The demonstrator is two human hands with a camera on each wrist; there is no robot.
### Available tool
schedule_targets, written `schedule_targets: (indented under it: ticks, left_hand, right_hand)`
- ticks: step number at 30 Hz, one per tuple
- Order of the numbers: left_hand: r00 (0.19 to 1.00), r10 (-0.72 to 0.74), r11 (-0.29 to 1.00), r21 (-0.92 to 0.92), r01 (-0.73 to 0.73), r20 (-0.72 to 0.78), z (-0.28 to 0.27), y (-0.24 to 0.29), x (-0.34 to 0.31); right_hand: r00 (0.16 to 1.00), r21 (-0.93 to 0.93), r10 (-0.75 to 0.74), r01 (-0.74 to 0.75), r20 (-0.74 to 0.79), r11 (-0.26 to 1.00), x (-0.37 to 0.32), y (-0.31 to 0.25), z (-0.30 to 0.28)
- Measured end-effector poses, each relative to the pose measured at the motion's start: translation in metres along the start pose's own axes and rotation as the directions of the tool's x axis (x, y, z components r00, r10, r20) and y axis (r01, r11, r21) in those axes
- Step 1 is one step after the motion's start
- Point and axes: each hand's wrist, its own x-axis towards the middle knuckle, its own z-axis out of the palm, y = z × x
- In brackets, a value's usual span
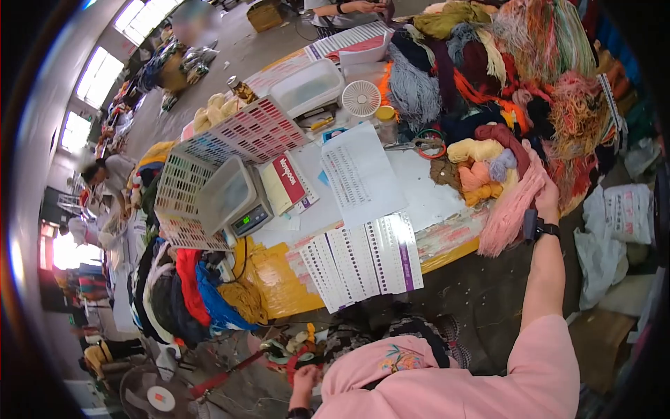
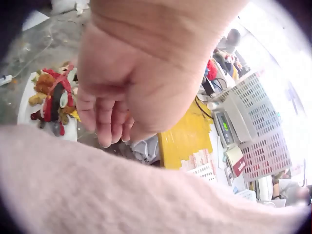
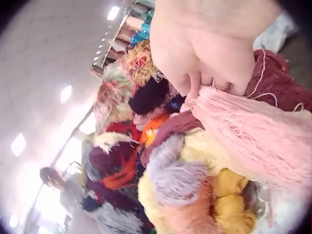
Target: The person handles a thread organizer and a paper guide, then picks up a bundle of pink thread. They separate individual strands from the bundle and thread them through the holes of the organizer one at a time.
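My right hand point(image 1: 548, 192) reaches to the table's right end and grips a hank of pale pink yarn point(image 1: 513, 209) that hangs over the edge. In the right wrist view the fingers point(image 3: 209, 73) curl into the pink yarn point(image 3: 253, 131), beside maroon, lilac and yellow hanks. My left hand point(image 1: 305, 380) hangs low by my pink sleeve, above a white tray point(image 2: 27, 105) of mixed yarn scraps point(image 2: 51, 95) on the floor. Its fingers point(image 2: 109, 122) are loosely curled and hold nothing that I can see.
A digital scale point(image 1: 241, 206), a printed sheet point(image 1: 359, 174), colour sample cards point(image 1: 363, 258), plastic baskets point(image 1: 244, 133) and a small fan point(image 1: 361, 98) are on the table. A big heap of yarn point(image 1: 516, 63) fills its far right. More yarn hangs under the yellow edge point(image 1: 279, 279).
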Motion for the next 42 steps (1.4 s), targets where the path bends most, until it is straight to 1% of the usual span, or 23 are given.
schedule_targets:
  ticks: [4,6,7,8,9,10,11,12,13,14,17,20,21,24,25,27,28,30,33,36,38,40,42]
  left_hand:
    - [0.984,0.156,0.981,-0.133,-0.143,0.088,0.028,0.072,0.015]
    - [0.909,0.38,0.92,-0.167,-0.354,0.169,0.059,0.131,0.007]
    - [0.892,0.395,0.898,-0.295,-0.325,0.219,0.073,0.159,-0.001]
    - [0.869,0.416,0.863,-0.417,-0.285,0.268,0.088,0.185,-0.012]
    - [0.808,0.452,0.81,-0.554,-0.194,0.378,0.106,0.213,-0.033]
    - [0.727,0.498,0.744,-0.663,-0.078,0.473,0.119,0.236,-0.055]
    - [0.66,0.543,0.72,-0.692,-0.049,0.519,0.126,0.252,-0.072]
    - [0.589,0.586,0.696,-0.718,-0.016,0.556,0.13,0.265,-0.086]
    - [0.517,0.627,0.672,-0.741,0.021,0.583,0.129,0.27,-0.091]
    - [0.559,0.633,0.686,-0.722,-0.084,0.536,0.123,0.266,-0.084]
    - [0.611,0.697,0.669,-0.647,-0.365,0.376,0.095,0.246,-0.071]
    - [0.469,0.827,0.45,-0.864,-0.225,0.308,0.066,0.229,-0.076]
    - [0.66,0.713,0.446,-0.879,-0.167,0.237,0.058,0.226,-0.087]
    - [0.602,0.755,0.393,-0.914,-0.098,0.26,0.039,0.216,-0.082]
    - [0.657,0.702,0.413,-0.909,-0.058,0.277,0.043,0.23,-0.117]
    - [0.601,0.744,0.497,-0.842,-0.208,0.291,0.031,0.217,-0.111]
    - [0.571,0.763,0.532,-0.797,-0.286,0.304,0.026,0.212,-0.11]
    - [0.642,0.73,0.534,-0.783,-0.318,0.236,0.017,0.206,-0.115]
    - [0.674,0.73,0.561,-0.664,-0.494,0.114,-0.001,0.2,-0.118]
    - [0.633,0.774,0.603,-0.297,-0.74,-0.006,-0.017,0.195,-0.126]
    - [0.323,0.923,0.329,-0.008,-0.944,-0.21,-0.02,0.204,-0.138]
    - [0.011,0.952,0.106,0.294,-0.95,-0.307,-0.032,0.21,-0.15]
    - [-0.177,0.976,-0.121,0.369,-0.922,-0.123,-0.04,0.213,-0.153]
  right_hand:
    - [0.929,0.176,-0.169,0.116,0.33,0.978,-0.04,-0.031,0.072]
    - [0.762,-0.151,-0.169,0.331,0.625,0.932,-0.126,-0.031,0.15]
    - [0.653,-0.287,-0.104,0.464,0.75,0.838,-0.174,-0.025,0.18]
    - [0.481,-0.337,0.001,0.612,0.877,0.715,-0.217,-0.018,0.2]
    - [0.229,-0.275,0.155,0.721,0.961,0.636,-0.255,-0.006,0.211]
    - [-0.066,-0.169,0.311,0.724,0.948,0.669,-0.288,0.011,0.218]
    - [-0.336,-0.435,0.492,0.235,0.803,0.869,-0.321,0.035,0.226]
    - [-0.498,-0.465,0.503,0.21,0.706,0.86,-0.343,0.057,0.223]
    - [-0.512,-0.564,0.599,0.244,0.616,0.789,-0.359,0.068,0.221]
    - [-0.522,-0.653,0.682,0.278,0.513,0.704,-0.369,0.076,0.22]
    - [-0.499,-0.609,0.644,0.259,0.58,0.749,-0.377,0.089,0.228]
    - [-0.167,-0.547,0.606,0.294,0.778,0.783,-0.369,0.105,0.221]
    - [-0.054,-0.604,0.673,0.392,0.738,0.694,-0.369,0.106,0.227]
    - [0.085,-0.363,0.399,0.617,0.913,0.698,-0.399,0.118,0.259]
    - [0.044,-0.293,0.338,0.611,0.94,0.736,-0.412,0.126,0.267]
    - [-0.033,-0.145,0.202,0.589,0.979,0.795,-0.441,0.142,0.282]
    - [-0.083,-0.213,0.274,0.433,0.958,0.876,-0.455,0.145,0.293]
    - [-0.133,-0.446,0.491,0.268,0.861,0.854,-0.466,0.153,0.296]
    - [-0.109,-0.535,0.591,0.318,0.799,0.783,-0.475,0.168,0.297]
    - [-0.068,-0.369,0.379,0.13,0.923,0.92,-0.495,0.181,0.297]
    - [-0.009,-0.517,0.518,0.047,0.855,0.854,-0.496,0.169,0.307]
    - [0.094,-0.616,0.618,-0.059,0.78,0.786,-0.498,0.158,0.322]
    - [0.148,-0.6,0.582,0.191,0.8,0.777,-0.499,0.152,0.333]
